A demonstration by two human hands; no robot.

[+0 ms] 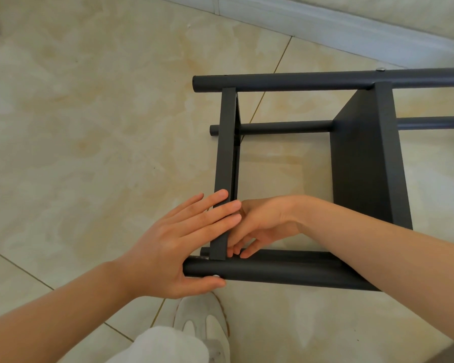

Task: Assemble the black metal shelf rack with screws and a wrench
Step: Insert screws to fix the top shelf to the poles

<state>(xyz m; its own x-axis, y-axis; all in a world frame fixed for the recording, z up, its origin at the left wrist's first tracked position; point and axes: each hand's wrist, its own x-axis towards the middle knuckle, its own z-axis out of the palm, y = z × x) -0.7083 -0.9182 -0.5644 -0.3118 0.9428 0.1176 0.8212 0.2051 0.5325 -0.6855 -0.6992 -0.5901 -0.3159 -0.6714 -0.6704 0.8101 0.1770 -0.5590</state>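
Fingers [215,213] of left hand [178,244] are pressing flat on shelf [226,153] | right hand [268,221] is curling by pole [286,271], hold unclear

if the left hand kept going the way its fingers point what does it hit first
Probably the right hand, just past the shelf panel whose edge the left hand lies across; depth is unclear.

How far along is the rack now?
Done: the wide shelf looks fixed to the far pole, a far screw head showing. In hand: the left hand presses flat on the end shelf while the right hand reaches behind it, fingers at its corner by the near pole, where a near screw head shows. Left: probably tightening that corner; other joints are out of view.
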